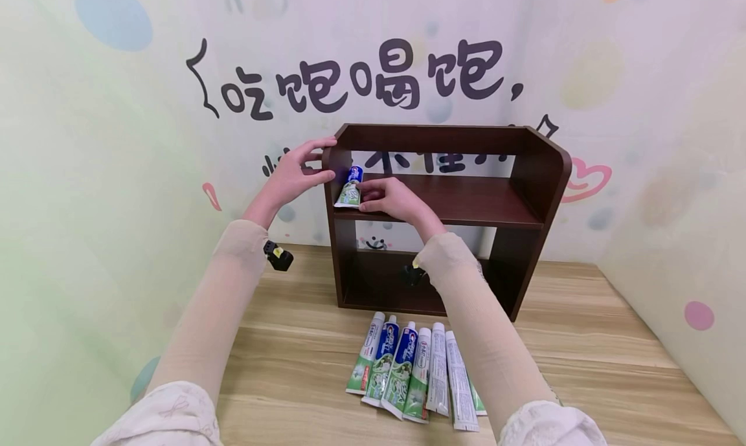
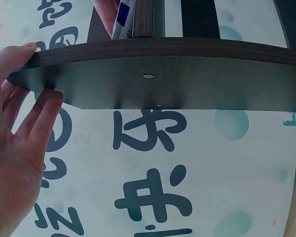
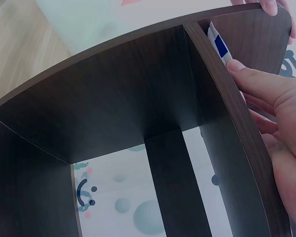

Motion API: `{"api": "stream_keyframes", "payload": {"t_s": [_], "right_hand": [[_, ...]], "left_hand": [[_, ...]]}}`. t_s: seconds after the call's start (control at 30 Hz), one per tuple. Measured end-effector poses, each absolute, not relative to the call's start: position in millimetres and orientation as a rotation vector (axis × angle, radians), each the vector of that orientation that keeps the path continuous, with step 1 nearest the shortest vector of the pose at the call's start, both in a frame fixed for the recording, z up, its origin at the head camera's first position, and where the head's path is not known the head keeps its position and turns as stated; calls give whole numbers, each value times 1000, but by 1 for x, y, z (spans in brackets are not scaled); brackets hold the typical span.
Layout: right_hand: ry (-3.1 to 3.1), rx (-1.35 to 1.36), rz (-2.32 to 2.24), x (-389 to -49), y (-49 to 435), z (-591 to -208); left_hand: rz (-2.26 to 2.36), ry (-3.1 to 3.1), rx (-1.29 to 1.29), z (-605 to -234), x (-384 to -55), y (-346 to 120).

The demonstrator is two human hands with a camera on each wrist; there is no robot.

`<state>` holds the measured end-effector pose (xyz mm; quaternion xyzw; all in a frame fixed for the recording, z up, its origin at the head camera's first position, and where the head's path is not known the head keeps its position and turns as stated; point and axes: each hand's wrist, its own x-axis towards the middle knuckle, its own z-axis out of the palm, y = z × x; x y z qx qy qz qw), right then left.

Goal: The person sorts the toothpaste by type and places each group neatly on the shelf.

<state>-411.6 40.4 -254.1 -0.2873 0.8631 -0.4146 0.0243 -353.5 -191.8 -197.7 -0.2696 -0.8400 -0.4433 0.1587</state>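
A blue, white and green toothpaste tube (image 1: 351, 188) lies on the upper board of a dark brown two-tier shelf (image 1: 466, 199), against its left side, cap toward the back. My right hand (image 1: 392, 199) pinches this tube along its right edge. In the right wrist view, the right thumb rests near the tube's flat end (image 3: 220, 47), while the other fingers are partly hidden by the board. My left hand (image 1: 298, 173) holds the upper front corner of the shelf's left side panel (image 2: 153, 81), thumb over the front edge and fingers on the outer face.
Several toothpaste tubes (image 1: 402, 368) lie in a row on the wooden table (image 1: 291, 349) in front of the shelf, the rightmost partly behind my right forearm. The shelf's lower compartment (image 1: 379, 281) is behind my right wrist. A printed wall (image 1: 175, 174) stands close behind.
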Motion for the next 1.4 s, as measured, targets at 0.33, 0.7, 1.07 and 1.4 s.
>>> {"api": "stream_keyframes", "payload": {"t_s": [0.33,0.7,1.07,1.4], "right_hand": [[2672,-895,-1275,-410,40,-253],[2750,-977,-1113,-408,40,-248],[3016,-1154,-856,-397,60,-239],[3102,-1159,-970,-381,83,-232]], "left_hand": [[-1269,-2386,-774,-205,-369,-196],[-1278,-2375,-787,-214,-384,-202],[-1240,-2388,-767,-215,-385,-203],[-1228,-2348,-780,-215,-387,-203]]}}
